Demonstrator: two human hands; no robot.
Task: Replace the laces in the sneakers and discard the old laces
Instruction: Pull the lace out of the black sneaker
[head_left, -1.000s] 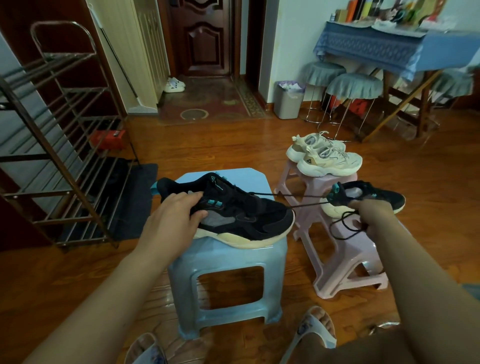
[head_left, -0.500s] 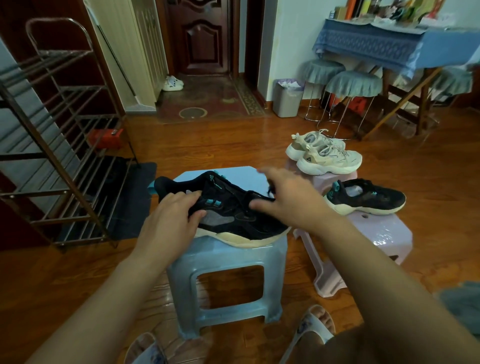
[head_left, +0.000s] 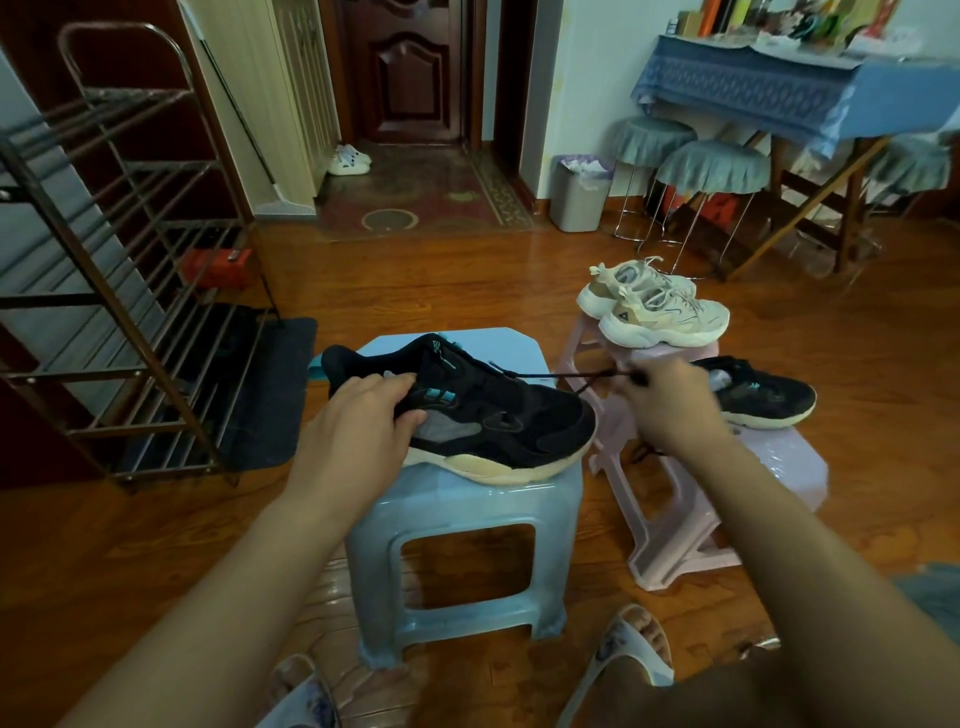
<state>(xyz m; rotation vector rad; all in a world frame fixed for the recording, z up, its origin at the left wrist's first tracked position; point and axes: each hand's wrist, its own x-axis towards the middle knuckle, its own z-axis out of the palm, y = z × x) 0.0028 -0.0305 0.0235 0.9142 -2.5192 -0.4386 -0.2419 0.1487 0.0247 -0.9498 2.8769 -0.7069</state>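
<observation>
A black sneaker (head_left: 498, 415) with a cream sole lies on a light blue stool (head_left: 467, 499), toe pointing right. My left hand (head_left: 358, 421) grips its heel side and holds it down. My right hand (head_left: 670, 405) pinches the black lace (head_left: 571, 375), which runs taut from the sneaker's eyelets out to the right; more lace hangs below that hand. The second black sneaker (head_left: 763, 400) rests on a pink stool (head_left: 675, 519) behind my right hand. A cream pair of sneakers (head_left: 654, 312) sits on another pink stool just beyond.
A metal shoe rack (head_left: 119, 270) stands at the left with a dark mat (head_left: 270, 395) beneath. A grey waste bin (head_left: 579, 195) stands by the far wall, next to covered stools and a table with a blue cloth (head_left: 779, 93). My slippered feet (head_left: 628, 660) are below the stool.
My right hand went from the sneaker's lacing out to the right, drawing the black lace taut. My left hand has stayed on the sneaker.
</observation>
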